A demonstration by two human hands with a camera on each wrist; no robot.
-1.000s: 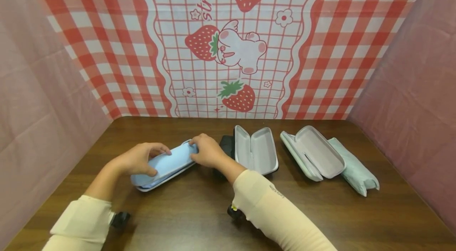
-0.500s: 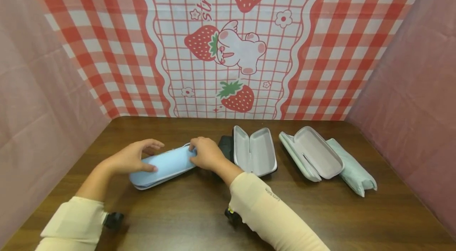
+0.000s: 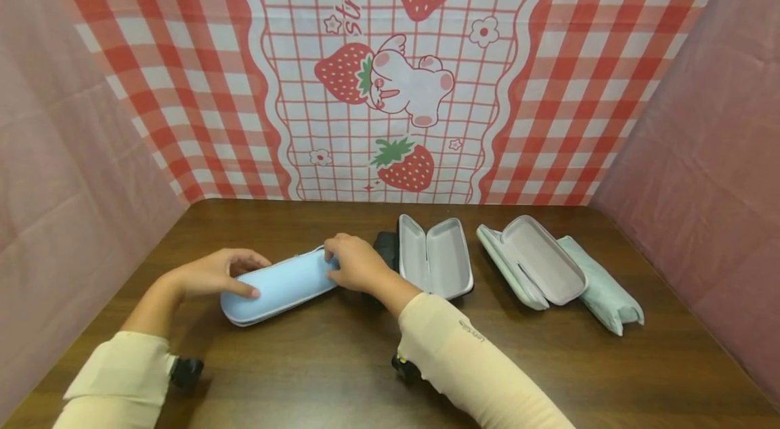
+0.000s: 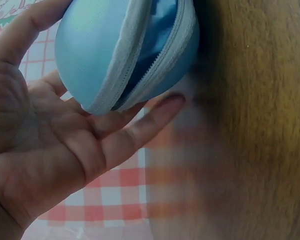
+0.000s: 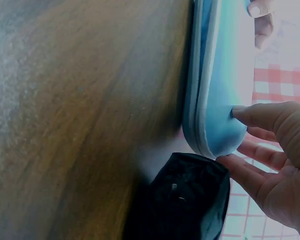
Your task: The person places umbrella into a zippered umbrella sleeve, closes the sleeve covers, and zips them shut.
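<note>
A light blue zip case (image 3: 286, 287), shaped like an eyeglass case, lies slantwise on the table with its lid down. Its zip is undone, and blue lining shows through a gap in the left wrist view. My left hand (image 3: 210, 273) holds the case's left end, thumb on the lid and fingers around the far side. At the opposite end, my right hand (image 3: 356, 263) grips the case, its thumb pressing the lid (image 5: 230, 100). What lies inside the case is mostly hidden.
Right of my right hand stands an open black case (image 3: 449, 256) with grey lining, a black pouch (image 5: 190, 195) beside it. Farther right lie an open mint case (image 3: 545, 260) and a folded mint pouch (image 3: 603, 287). A checked cloth (image 3: 201, 77) hangs behind the table.
The blue case's lid has come down from slightly raised to flat. My left hand has slid left to the case's end; the right hand stays at its end.
</note>
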